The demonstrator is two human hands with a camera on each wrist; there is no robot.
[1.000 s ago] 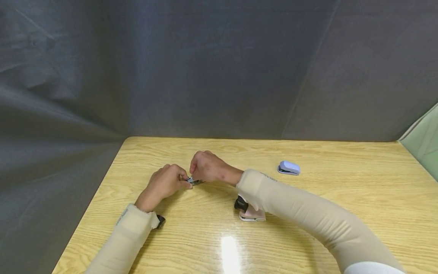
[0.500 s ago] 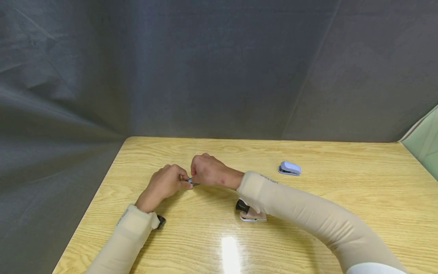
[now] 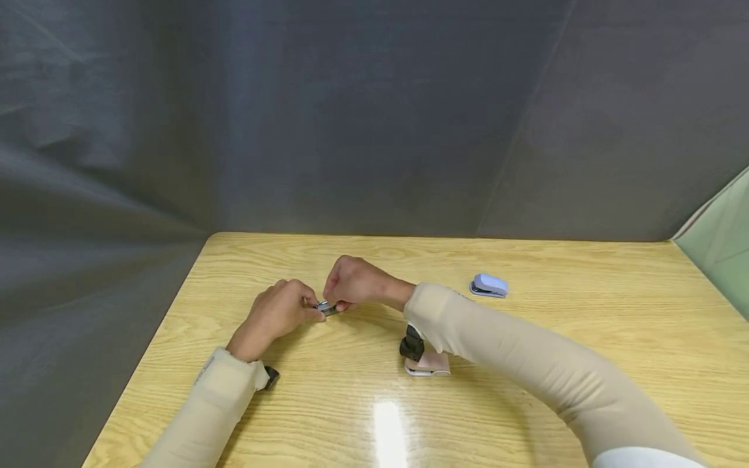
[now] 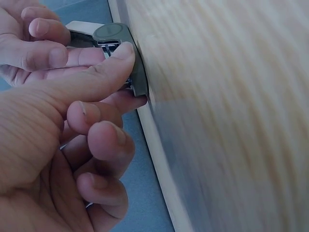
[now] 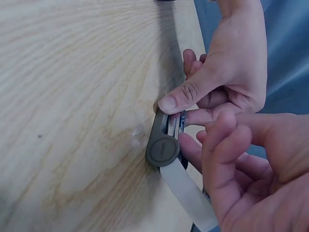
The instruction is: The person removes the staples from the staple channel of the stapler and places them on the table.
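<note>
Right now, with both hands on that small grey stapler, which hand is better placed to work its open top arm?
Probably the right hand: its fingers lie along the raised white arm of the grey stapler. The left hand pinches the body end, thumb on top, steadying it on the table.

- A light wood-grain tabletop is carrying everything, with dark grey cloth hanging behind it and to its left.
- A small lavender stapler is lying on it, well to the right of the fingers.
- A pink-and-white stapler is sitting nearer the person than the fingers, partly hidden under the right sleeve.
- A bright glare patch is showing on the near part of the wood.
</note>
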